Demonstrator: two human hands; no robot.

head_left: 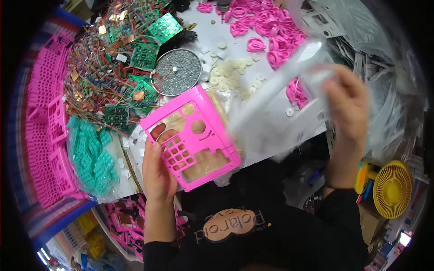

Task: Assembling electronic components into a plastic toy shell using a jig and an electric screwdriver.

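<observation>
My left hand [158, 169] grips a bright pink plastic housing panel [212, 115] by its left edge, fingers through an opening. Round holes, a grid of small square windows and a larger cut-out run through the panel, which is tilted above the table's front edge. To the right, my right hand [348, 104] is closed on a whitish, translucent plastic piece [275, 104], smeared by motion; whether it is a bag or a stiff sheet I cannot tell. Behind the panel stands a round dish of small grey metal parts [177, 72], probably screws.
Wired green circuit boards [142, 56] are heaped at the far left. Nearer lie bagged teal keypads [92, 156]; pink housings [47, 108] are stacked beyond them. Cream discs [226, 74] and pink rings [266, 22] cover the back. Plastic bags [361, 27] and a yellow fan [392, 189] are right.
</observation>
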